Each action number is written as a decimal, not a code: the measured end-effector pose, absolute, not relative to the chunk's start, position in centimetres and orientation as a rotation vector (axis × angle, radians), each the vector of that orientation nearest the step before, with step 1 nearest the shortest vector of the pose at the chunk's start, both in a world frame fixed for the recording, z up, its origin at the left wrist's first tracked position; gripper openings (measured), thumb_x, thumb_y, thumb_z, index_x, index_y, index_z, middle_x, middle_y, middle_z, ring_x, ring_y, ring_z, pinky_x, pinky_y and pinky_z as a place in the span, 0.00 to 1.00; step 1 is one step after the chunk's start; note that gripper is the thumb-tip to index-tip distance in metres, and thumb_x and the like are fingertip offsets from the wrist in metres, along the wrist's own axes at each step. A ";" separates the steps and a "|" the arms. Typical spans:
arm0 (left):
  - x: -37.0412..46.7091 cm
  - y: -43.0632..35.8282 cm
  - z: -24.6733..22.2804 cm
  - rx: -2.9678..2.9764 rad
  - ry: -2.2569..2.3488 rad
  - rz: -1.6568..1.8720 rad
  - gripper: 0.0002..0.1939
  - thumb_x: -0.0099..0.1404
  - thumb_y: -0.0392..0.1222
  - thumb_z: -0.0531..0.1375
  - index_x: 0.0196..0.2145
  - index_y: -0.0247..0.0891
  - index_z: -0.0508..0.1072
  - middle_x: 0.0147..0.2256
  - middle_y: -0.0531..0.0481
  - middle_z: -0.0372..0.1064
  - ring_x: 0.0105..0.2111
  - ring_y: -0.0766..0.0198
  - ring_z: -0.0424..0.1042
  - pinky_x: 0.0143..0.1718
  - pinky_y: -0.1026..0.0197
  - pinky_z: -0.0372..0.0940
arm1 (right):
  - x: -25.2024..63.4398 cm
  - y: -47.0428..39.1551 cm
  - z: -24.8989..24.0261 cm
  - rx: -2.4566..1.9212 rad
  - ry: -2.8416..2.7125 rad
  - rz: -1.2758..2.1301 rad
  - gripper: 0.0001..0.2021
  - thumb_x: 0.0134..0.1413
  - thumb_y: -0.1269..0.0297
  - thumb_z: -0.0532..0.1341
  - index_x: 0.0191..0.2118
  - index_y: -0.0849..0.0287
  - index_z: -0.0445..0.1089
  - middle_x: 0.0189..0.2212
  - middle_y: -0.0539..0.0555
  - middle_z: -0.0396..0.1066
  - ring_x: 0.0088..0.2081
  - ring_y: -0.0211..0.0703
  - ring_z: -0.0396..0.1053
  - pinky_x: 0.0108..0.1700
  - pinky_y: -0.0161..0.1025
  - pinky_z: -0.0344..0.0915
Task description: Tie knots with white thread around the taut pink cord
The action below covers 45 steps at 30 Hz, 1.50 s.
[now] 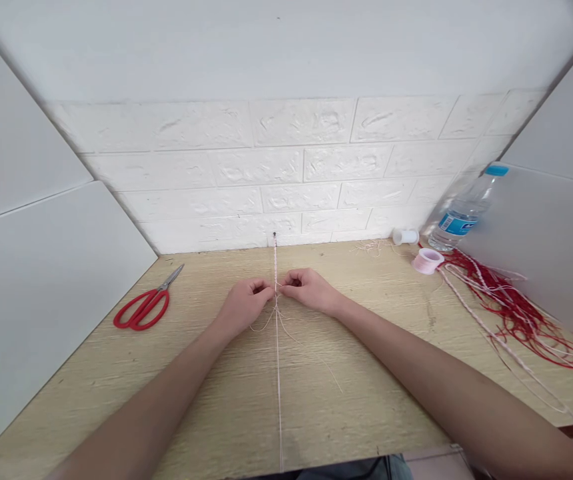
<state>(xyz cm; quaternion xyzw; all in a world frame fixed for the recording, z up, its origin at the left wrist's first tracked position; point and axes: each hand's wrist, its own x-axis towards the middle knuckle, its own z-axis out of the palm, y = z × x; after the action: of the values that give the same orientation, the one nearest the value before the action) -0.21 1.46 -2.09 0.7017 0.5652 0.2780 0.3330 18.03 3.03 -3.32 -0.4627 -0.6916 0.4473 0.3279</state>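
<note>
L hand (247, 303) & R hand (309, 291) each pinch fine thread (280, 286) beside the cord (279, 373) — patterned up top, plain below, w/ loose ends.

Matt, grained wood table (206, 400).
</note>
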 end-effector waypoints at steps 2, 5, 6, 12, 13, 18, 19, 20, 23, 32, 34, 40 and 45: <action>-0.2 1.4 -2.0 1.829 1.476 0.723 0.12 0.56 0.45 0.53 0.24 0.37 0.72 0.21 0.55 0.63 0.23 0.68 0.57 0.26 0.63 0.51 | 18.1 3.0 -3.4 -1.213 -1.819 1.169 0.09 0.47 0.61 0.59 0.30 0.61 0.70 0.25 0.49 0.67 0.26 0.35 0.61 0.27 0.32 0.56; -0.1 1.4 -1.9 1.826 1.481 0.730 0.11 0.56 0.44 0.53 0.23 0.37 0.71 0.20 0.56 0.61 0.23 0.68 0.57 0.26 0.64 0.51 | 18.1 3.0 -3.5 -1.219 -1.821 1.161 0.08 0.47 0.61 0.59 0.30 0.61 0.70 0.25 0.48 0.66 0.26 0.35 0.61 0.27 0.32 0.55; -0.1 1.4 -1.9 1.825 1.483 0.734 0.11 0.55 0.44 0.53 0.23 0.37 0.71 0.20 0.56 0.60 0.23 0.68 0.57 0.26 0.64 0.50 | 18.1 3.0 -3.5 -1.219 -1.818 1.161 0.08 0.47 0.62 0.59 0.30 0.61 0.70 0.25 0.48 0.66 0.26 0.35 0.61 0.27 0.32 0.56; -0.2 1.5 -1.8 1.778 1.521 0.755 0.11 0.55 0.46 0.55 0.23 0.37 0.71 0.21 0.54 0.63 0.23 0.67 0.58 0.26 0.64 0.52 | 18.3 3.0 -3.3 -1.202 -1.770 1.216 0.08 0.46 0.62 0.59 0.30 0.60 0.70 0.24 0.48 0.66 0.26 0.35 0.61 0.27 0.32 0.56; -0.2 1.5 -1.8 1.767 1.523 0.758 0.11 0.54 0.46 0.55 0.24 0.37 0.71 0.22 0.54 0.64 0.24 0.66 0.59 0.26 0.64 0.52 | 18.3 3.0 -3.3 -1.208 -1.752 1.237 0.08 0.45 0.62 0.60 0.30 0.60 0.70 0.24 0.48 0.66 0.26 0.35 0.60 0.27 0.32 0.56; -0.6 1.6 -1.9 1.714 1.516 0.783 0.11 0.53 0.46 0.55 0.25 0.37 0.71 0.25 0.52 0.67 0.26 0.65 0.62 0.27 0.63 0.53 | 18.8 3.1 -3.1 -1.183 -1.609 1.402 0.08 0.43 0.62 0.61 0.29 0.61 0.71 0.22 0.48 0.66 0.24 0.34 0.59 0.27 0.32 0.54; -0.6 1.6 -1.9 1.703 1.514 0.791 0.11 0.53 0.46 0.55 0.25 0.37 0.71 0.25 0.52 0.67 0.26 0.64 0.63 0.27 0.63 0.54 | 18.9 3.1 -3.1 -1.156 -1.577 1.429 0.08 0.43 0.62 0.61 0.28 0.61 0.71 0.23 0.49 0.67 0.24 0.34 0.59 0.27 0.32 0.54; -0.7 1.6 -1.9 1.694 1.515 0.800 0.11 0.53 0.46 0.55 0.25 0.37 0.71 0.25 0.52 0.67 0.26 0.64 0.63 0.28 0.63 0.54 | 19.0 3.1 -3.1 -1.124 -1.546 1.456 0.07 0.42 0.63 0.61 0.27 0.62 0.71 0.24 0.50 0.68 0.25 0.34 0.59 0.27 0.32 0.54; -0.8 1.6 -1.8 1.689 1.539 0.808 0.11 0.53 0.47 0.55 0.24 0.36 0.70 0.24 0.52 0.66 0.25 0.65 0.61 0.27 0.63 0.53 | 19.2 3.0 -2.9 -1.009 -1.458 1.554 0.07 0.41 0.65 0.61 0.27 0.63 0.72 0.30 0.54 0.72 0.28 0.35 0.61 0.28 0.32 0.55; -0.9 1.5 -1.5 1.745 1.683 0.784 0.09 0.51 0.45 0.56 0.21 0.37 0.67 0.20 0.55 0.60 0.22 0.67 0.57 0.24 0.63 0.50 | 20.4 2.6 -1.4 -0.906 -1.176 1.873 0.05 0.43 0.64 0.56 0.24 0.61 0.63 0.34 0.58 0.72 0.28 0.37 0.62 0.28 0.34 0.58; -0.9 1.5 -1.4 1.746 1.696 0.778 0.09 0.51 0.45 0.56 0.21 0.37 0.67 0.20 0.55 0.61 0.22 0.67 0.57 0.24 0.63 0.51 | 20.8 2.7 -1.1 -0.916 -1.153 1.916 0.07 0.43 0.63 0.54 0.22 0.59 0.58 0.32 0.58 0.71 0.25 0.37 0.60 0.26 0.34 0.56; -1.6 1.6 -1.3 1.716 1.708 0.759 0.09 0.51 0.45 0.56 0.20 0.38 0.68 0.17 0.56 0.55 0.19 0.68 0.53 0.22 0.63 0.47 | 22.0 4.2 -1.5 -1.137 -1.160 1.565 0.16 0.48 0.55 0.53 0.19 0.54 0.45 0.14 0.46 0.49 0.17 0.34 0.41 0.20 0.36 0.42; -2.0 1.6 -1.2 1.613 1.652 0.762 0.12 0.50 0.47 0.57 0.17 0.37 0.66 0.16 0.55 0.53 0.17 0.70 0.49 0.20 0.62 0.44 | 22.6 4.4 -1.9 -1.501 -1.420 0.623 0.14 0.50 0.55 0.55 0.22 0.58 0.61 0.19 0.50 0.59 0.24 0.39 0.56 0.28 0.37 0.51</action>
<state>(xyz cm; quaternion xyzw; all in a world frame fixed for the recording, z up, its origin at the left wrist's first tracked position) -2.03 1.62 -1.16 0.6219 0.6372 0.2939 0.3476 22.62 4.40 -1.91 -0.6130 -0.5800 0.2544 0.4724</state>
